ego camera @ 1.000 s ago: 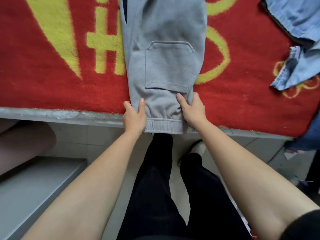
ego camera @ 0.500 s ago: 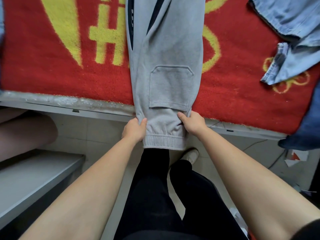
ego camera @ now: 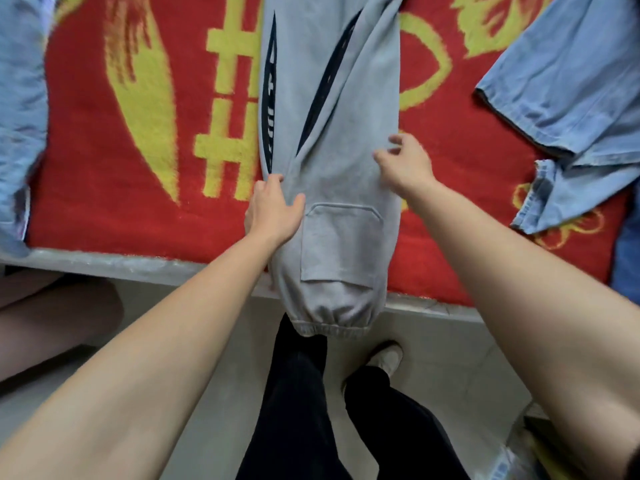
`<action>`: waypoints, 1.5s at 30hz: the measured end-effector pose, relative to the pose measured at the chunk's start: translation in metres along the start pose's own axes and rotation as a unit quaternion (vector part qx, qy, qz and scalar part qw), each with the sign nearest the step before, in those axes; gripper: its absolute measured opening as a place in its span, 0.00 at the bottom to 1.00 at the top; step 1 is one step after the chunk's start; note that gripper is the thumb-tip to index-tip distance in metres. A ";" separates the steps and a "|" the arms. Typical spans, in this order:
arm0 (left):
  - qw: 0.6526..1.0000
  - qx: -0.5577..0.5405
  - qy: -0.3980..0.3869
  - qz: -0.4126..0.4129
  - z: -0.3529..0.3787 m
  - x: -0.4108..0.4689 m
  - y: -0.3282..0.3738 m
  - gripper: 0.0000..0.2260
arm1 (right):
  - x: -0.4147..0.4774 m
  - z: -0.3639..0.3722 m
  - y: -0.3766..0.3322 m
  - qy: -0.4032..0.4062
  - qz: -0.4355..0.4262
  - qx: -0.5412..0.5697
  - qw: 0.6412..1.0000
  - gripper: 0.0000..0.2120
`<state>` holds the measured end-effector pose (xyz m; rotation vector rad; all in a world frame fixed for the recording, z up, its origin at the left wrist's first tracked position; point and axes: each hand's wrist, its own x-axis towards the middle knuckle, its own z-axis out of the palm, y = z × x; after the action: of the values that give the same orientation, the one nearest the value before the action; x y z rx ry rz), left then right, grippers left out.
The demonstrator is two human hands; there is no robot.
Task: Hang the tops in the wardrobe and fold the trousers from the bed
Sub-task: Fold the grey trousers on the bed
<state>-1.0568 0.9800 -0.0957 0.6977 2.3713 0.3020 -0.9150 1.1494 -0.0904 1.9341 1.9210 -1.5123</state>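
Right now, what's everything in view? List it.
grey trousers: 1, grey with black stripes, centre of blanket, cuffs hanging over bed edge
denim garment: 1, light blue, right on blanket
pale blue garment: 1, far left, partly cut off
blanket: 1, red with yellow pattern, on bed
bed edge: 1, grey, below blanket
floor: pale, below
legs: 2, black trousers, bottom centre
shoe: 1, pale
left hand: rests on trousers' left edge
right hand: loosely curled, over trousers' right edge

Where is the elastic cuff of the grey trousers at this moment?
In the head view, near the centre, the elastic cuff hangs past the near bed edge, just below the patch pocket.
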 end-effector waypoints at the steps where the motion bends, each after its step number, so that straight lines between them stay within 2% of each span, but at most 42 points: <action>1: 1.000 -0.005 0.006 0.017 -0.001 0.018 0.006 0.26 | 0.020 0.002 -0.016 0.005 0.005 0.040 0.999 0.25; 3: 0.998 -0.001 0.012 0.054 -0.001 0.052 0.017 0.27 | 0.057 0.009 -0.047 0.014 0.012 0.102 0.995 0.25; 6: 0.993 0.037 0.015 0.111 0.004 0.089 0.030 0.29 | 0.105 0.021 -0.087 0.045 -0.003 0.124 0.991 0.22; 8: 0.987 0.059 0.024 0.146 0.008 0.111 0.037 0.28 | 0.134 0.031 -0.109 0.074 -0.021 0.107 0.991 0.17; 10: 0.985 0.054 0.029 0.163 0.012 0.132 0.042 0.22 | 0.159 0.038 -0.125 0.125 -0.037 0.039 0.991 0.10; 13: 0.989 -0.006 0.043 0.141 0.010 0.155 0.046 0.12 | 0.191 0.041 -0.139 0.179 -0.001 -0.053 0.983 0.16; 15: 0.989 -0.068 0.061 0.116 0.004 0.163 0.044 0.08 | 0.206 0.038 -0.145 0.176 0.035 -0.078 0.981 0.10; 17: 0.984 -0.133 0.064 0.096 -0.003 0.168 0.040 0.05 | 0.212 0.038 -0.153 0.191 0.038 -0.068 0.978 0.11; 20: 0.968 -0.235 0.063 0.064 -0.014 0.172 0.039 0.03 | 0.209 0.052 -0.175 0.250 -0.111 -0.008 0.962 0.04; 23: 0.959 -0.262 0.101 0.045 -0.023 0.177 0.035 0.04 | 0.199 0.084 -0.201 0.278 -0.230 0.032 0.932 0.11; 25: 0.957 -0.263 0.115 0.031 -0.027 0.181 0.028 0.04 | 0.197 0.102 -0.216 0.255 -0.257 0.031 0.932 0.12; 29: 0.962 -0.249 0.111 -0.024 -0.030 0.196 0.006 0.05 | 0.216 0.125 -0.220 0.037 -0.245 -0.096 0.964 0.17; 31: 0.969 -0.232 0.073 -0.039 -0.031 0.203 0.001 0.04 | 0.222 0.125 -0.219 -0.005 -0.221 -0.115 0.968 0.19; 34: 0.980 -0.187 0.060 -0.016 -0.035 0.211 0.008 0.09 | 0.225 0.112 -0.224 0.030 -0.173 -0.016 0.984 0.18; 38: 0.988 -0.090 0.118 0.053 -0.043 0.238 0.034 0.19 | 0.233 0.081 -0.228 0.145 -0.060 0.122 0.980 0.18; 41: 0.987 -0.033 0.130 0.091 -0.049 0.270 0.061 0.27 | 0.248 0.054 -0.232 0.215 0.037 0.269 0.938 0.24; 43: 0.985 0.034 0.136 0.106 -0.052 0.294 0.076 0.32 | 0.258 0.037 -0.234 0.217 0.071 0.360 0.905 0.27; 45: 0.984 0.085 0.113 0.110 -0.057 0.317 0.086 0.34 | 0.267 0.027 -0.236 0.184 0.084 0.450 0.870 0.19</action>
<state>-1.2658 1.2246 -0.1833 1.0607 2.5588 0.2881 -1.1747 1.3906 -0.1317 2.8019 1.0921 -2.3843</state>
